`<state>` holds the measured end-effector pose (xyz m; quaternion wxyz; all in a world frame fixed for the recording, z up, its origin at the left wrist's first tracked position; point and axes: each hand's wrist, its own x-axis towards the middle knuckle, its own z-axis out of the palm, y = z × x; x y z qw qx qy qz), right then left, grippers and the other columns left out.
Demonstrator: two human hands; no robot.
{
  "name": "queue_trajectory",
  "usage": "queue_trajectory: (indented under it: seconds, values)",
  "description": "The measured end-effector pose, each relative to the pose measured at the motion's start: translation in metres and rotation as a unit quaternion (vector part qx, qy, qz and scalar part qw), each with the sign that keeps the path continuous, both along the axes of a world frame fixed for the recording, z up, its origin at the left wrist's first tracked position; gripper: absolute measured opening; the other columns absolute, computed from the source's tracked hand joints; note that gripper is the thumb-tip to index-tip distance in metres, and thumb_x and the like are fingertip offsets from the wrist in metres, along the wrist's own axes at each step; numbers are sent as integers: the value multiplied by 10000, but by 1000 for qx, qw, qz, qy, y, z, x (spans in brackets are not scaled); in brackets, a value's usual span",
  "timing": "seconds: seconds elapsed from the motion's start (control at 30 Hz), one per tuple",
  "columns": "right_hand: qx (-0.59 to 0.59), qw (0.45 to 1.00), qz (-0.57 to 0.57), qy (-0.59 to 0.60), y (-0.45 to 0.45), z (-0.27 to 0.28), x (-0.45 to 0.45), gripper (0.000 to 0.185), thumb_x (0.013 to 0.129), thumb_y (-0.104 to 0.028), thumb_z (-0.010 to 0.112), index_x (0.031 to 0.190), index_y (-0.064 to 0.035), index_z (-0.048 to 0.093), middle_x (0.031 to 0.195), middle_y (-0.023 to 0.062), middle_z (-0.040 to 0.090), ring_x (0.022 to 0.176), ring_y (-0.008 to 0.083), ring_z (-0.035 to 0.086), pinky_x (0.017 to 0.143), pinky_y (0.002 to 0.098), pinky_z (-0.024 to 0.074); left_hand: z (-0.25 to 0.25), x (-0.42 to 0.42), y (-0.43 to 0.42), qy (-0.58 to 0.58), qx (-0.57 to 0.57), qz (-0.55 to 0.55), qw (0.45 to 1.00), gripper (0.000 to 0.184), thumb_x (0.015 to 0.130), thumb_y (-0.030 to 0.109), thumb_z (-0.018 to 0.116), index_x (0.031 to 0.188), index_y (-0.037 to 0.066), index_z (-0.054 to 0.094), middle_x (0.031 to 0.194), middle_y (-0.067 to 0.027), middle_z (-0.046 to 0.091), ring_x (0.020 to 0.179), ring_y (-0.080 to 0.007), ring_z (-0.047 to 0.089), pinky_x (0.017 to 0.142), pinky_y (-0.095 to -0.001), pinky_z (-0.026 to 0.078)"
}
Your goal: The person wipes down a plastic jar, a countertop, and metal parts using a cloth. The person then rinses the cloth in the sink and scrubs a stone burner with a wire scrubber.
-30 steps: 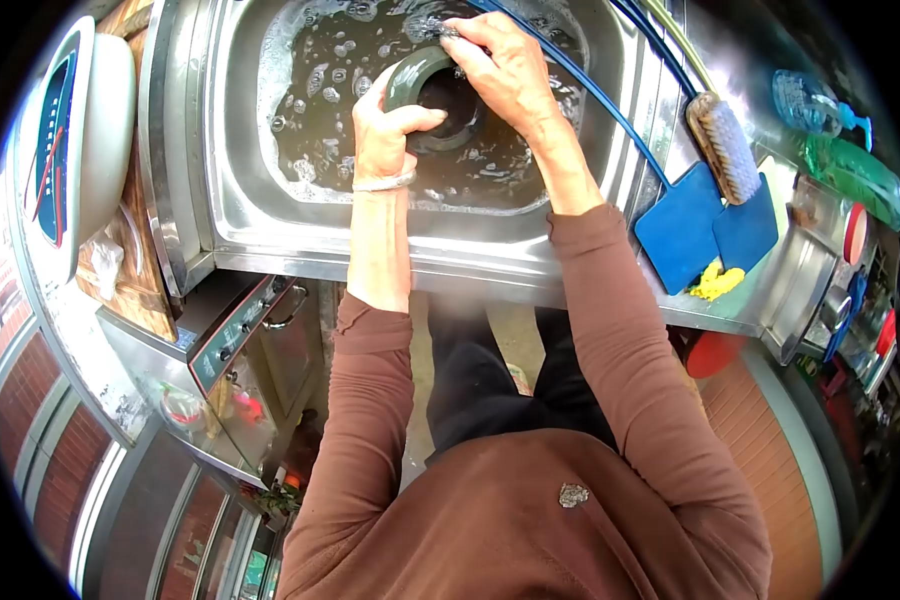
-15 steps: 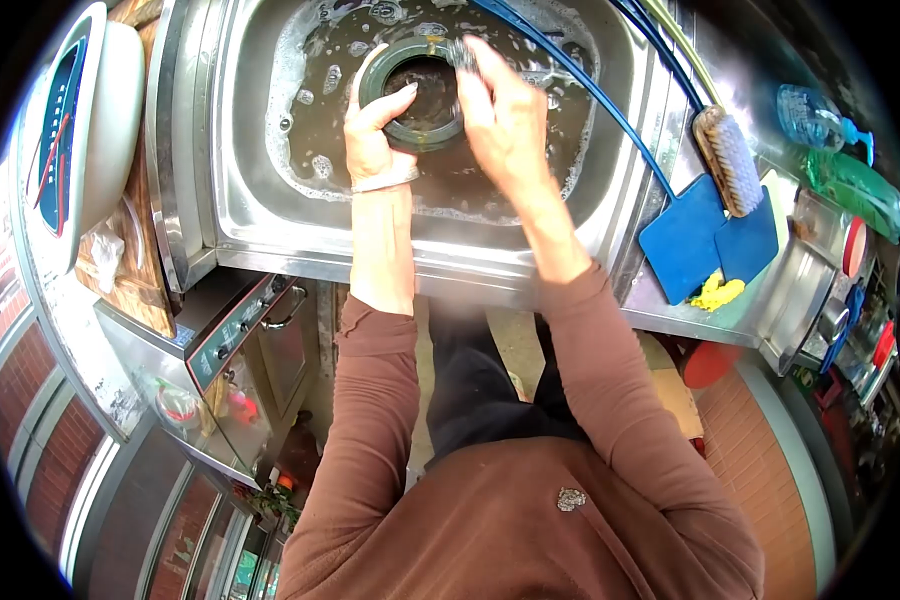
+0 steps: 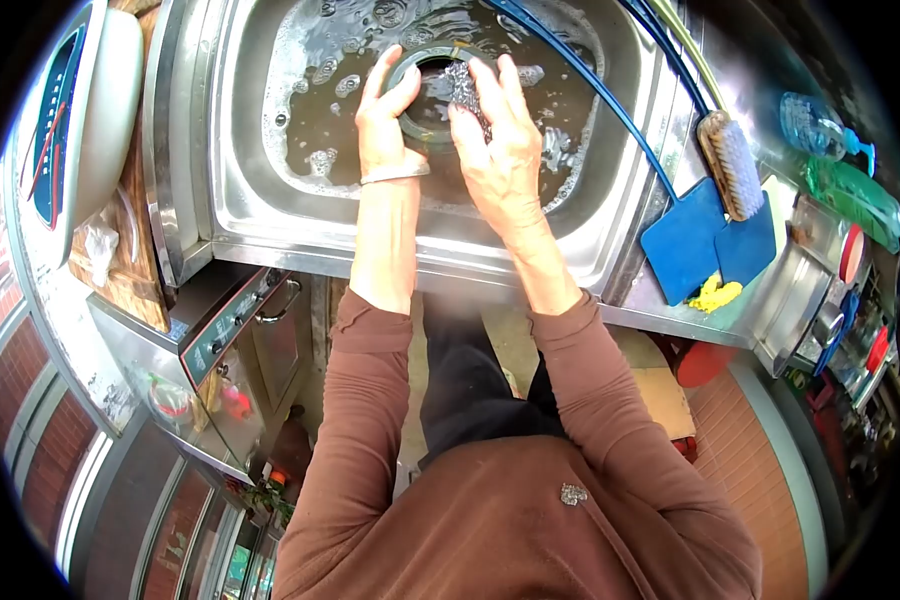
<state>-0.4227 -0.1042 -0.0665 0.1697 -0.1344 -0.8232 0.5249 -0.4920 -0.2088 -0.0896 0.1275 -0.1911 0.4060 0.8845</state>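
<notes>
A dark grey-green ring [image 3: 430, 134] with a round opening is held low over the murky, sudsy water. My left hand [image 3: 381, 135] grips its left side, thumb over the rim and fingers along the outside. In my right hand [image 3: 504, 160] is a steel wool scrubber [image 3: 461, 86], pinched between thumb and fingers at the ring's right part. The fingers hide some of the ring's right rim. Both hands are over the metal sink [image 3: 240, 190].
To the right lie a scrub brush [image 3: 732, 165], blue paddle-like tools [image 3: 682, 240] with long handles crossing the sink's corner, a yellow scrap [image 3: 715, 293] and a green bottle [image 3: 855, 195]. A white basin [image 3: 115, 110] stands left on a wooden board [image 3: 145, 270].
My right hand with the steel wool has moved down from the ring's top rim towards its right inner side. The ring is tilted more, and my left hand has shifted slightly right.
</notes>
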Motion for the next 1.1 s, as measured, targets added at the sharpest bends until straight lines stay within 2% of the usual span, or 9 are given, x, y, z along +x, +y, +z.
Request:
queue_trajectory:
  seconds: [0.23, 0.3, 0.4, 0.5, 0.57, 0.77, 0.9, 0.97, 1.1]
  values:
    - [-200, 968, 53, -142, 34, -31, -41, 433, 823, -81, 689, 1240, 22, 641, 1105, 122, 712, 993, 165, 656, 886, 285, 507, -5, -7, -6, -1, 54, -54, 997, 277, 957, 203, 650, 1157, 13, 630, 1040, -67, 660, 945, -172, 646, 863, -325, 543]
    - [-225, 959, 96, -142, 39, -47, -41, 424, 809, -155, 723, 1192, 22, 671, 1094, 176, 722, 999, 207, 690, 898, 306, 518, -15, -8, -16, -37, 86, -127, 987, 361, 979, 288, 616, 1175, -14, 624, 1091, -134, 685, 994, -227, 669, 894, -368, 547]
    - [-312, 917, 111, -221, 49, -47, -43, 363, 900, -168, 717, 1212, 11, 674, 1091, 79, 710, 956, 114, 646, 842, 259, 514, -9, -5, -4, -105, -47, -93, 989, 361, 817, 40, 725, 1162, -28, 645, 1040, -114, 687, 947, -220, 658, 865, -321, 539]
    - [-311, 940, 81, -113, 33, -71, -42, 386, 923, -214, 687, 1268, -46, 654, 1032, 49, 717, 818, 103, 641, 689, 275, 543, -10, -5, -4, -53, -121, -32, 991, 433, 739, -50, 697, 1167, -55, 637, 1035, -120, 684, 920, -216, 643, 840, -312, 531]
    - [-304, 924, -9, -230, 9, -25, -28, 427, 955, -210, 625, 1354, -63, 587, 893, 12, 671, 602, 78, 567, 432, 268, 470, -4, -3, -1, -53, -150, 26, 987, 482, 700, -69, 669, 1179, -19, 638, 1014, -122, 663, 888, -217, 627, 815, -307, 525]
    - [-14, 999, -1, -39, -42, -12, -2, 458, 916, -176, 549, 1354, -44, 541, 1295, 355, 474, 934, 442, 658, 823, 466, 527, 5, 2, -1, -60, -214, 87, 971, 576, 692, -66, 618, 1261, 20, 587, 1051, -140, 614, 893, -234, 620, 780, -337, 539]
    - [-77, 995, -65, 13, -33, -24, -22, 234, 891, -148, 614, 1067, 6, 623, 1176, 328, 564, 849, 418, 651, 762, 433, 529, -16, 2, -7, -108, -120, 110, 981, 614, 684, -76, 546, 1288, 30, 564, 1140, -170, 593, 914, -284, 634, 773, -370, 566]
    - [-229, 969, -69, -68, -14, -38, -43, 212, 852, -152, 685, 898, 45, 624, 972, 222, 655, 769, 286, 641, 689, 396, 506, -20, 3, -9, -145, -48, 98, 983, 650, 657, -79, 553, 1301, 4, 547, 1157, -184, 587, 926, -346, 637, 679, -473, 585]
    - [-414, 887, -86, -186, 6, -21, -59, 245, 809, -110, 709, 1006, 31, 674, 920, 84, 689, 805, 172, 624, 608, 372, 506, -31, 1, -7, -136, -120, 69, 981, 562, 724, 43, 621, 1283, 3, 583, 1216, -227, 547, 993, -405, 608, 698, -527, 558]
